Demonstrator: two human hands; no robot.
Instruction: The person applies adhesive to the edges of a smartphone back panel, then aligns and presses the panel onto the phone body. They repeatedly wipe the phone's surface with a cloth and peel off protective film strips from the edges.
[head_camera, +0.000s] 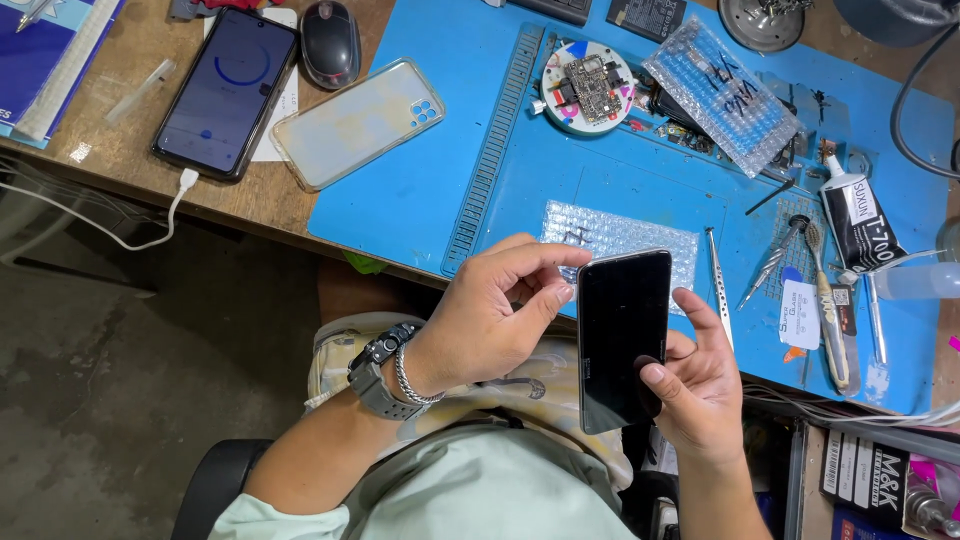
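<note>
Now we cradle the black glossy slab-shaped smartphone (622, 335) in our right hand (695, 385), thumb across its glass, while our left hand (490, 320) pinches its nine-o'clock edge; it hangs past the blue silicone work mat (420, 190), so a slack grip could drop it.

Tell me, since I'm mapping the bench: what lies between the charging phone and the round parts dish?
In the head view, a clear phone case lies face down between the charging phone and the round parts dish, partly on the blue mat.
</note>
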